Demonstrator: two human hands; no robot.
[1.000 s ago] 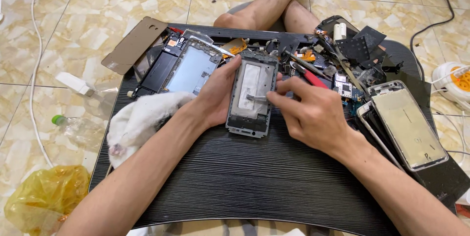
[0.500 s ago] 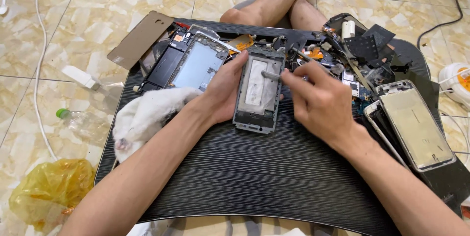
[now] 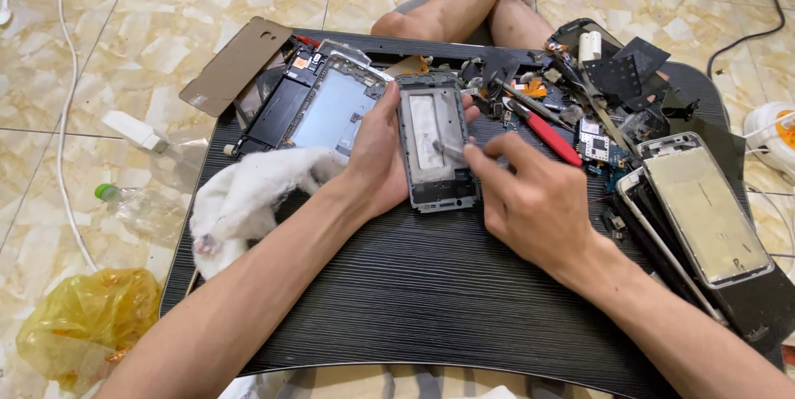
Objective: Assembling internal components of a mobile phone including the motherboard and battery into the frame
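Left hand (image 3: 377,159) grips phone frame (image 3: 436,141) by its left edge, fingers wrapped around the side, frame tilted up off the dark surface (image 3: 431,300) near its middle-back. Right hand (image 3: 534,200) pinches a thin metal tool (image 3: 447,151), tip inside the frame. Frame's long axis runs away from the person, open side facing up. Risk: tip could slip and gouge the frame or jab the left hand, since only one side is held. Cloth (image 3: 248,196) just left, red-handled tool (image 3: 551,136) behind
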